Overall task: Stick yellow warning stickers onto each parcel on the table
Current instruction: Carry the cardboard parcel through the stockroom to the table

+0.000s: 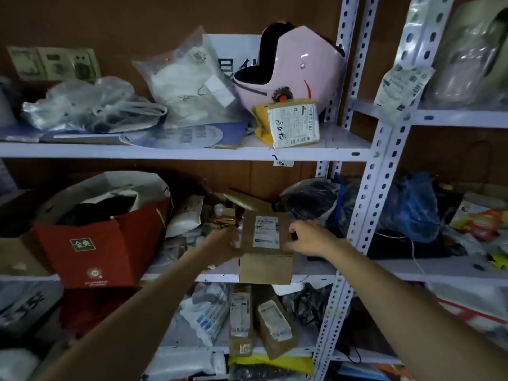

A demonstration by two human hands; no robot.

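Crowded white steel shelving (367,204) against a brown wall, dim and stuffed with bags and packets. No table anywhere in view, and no yellow sticker either. Found the brown cardboard parcel (265,266) at the front lip of the middle shelf (222,277), jutting out past the edge, with its white shipping label (266,232) facing up. Gripped on its right side by the right hand (309,239), with curled fingers (298,229) over the top edge and a thumb lower on the same side. Flanked on the other side by the left hand (221,243), too blurred to tell whether clasping or merely pressing flat.

Judged the main hazard to be a drop. With part of the box off the shelf and only one sure hold, could easily have tipped forward and fallen among the packets (273,325) on the shelf below. Could also have snagged the open carton flap (243,200) just behind, or knocked the red paper bag (90,243) off to the left. Might likewise have ended with a sticker laid over the label, hiding the barcode, if placed carelessly in such poor light.
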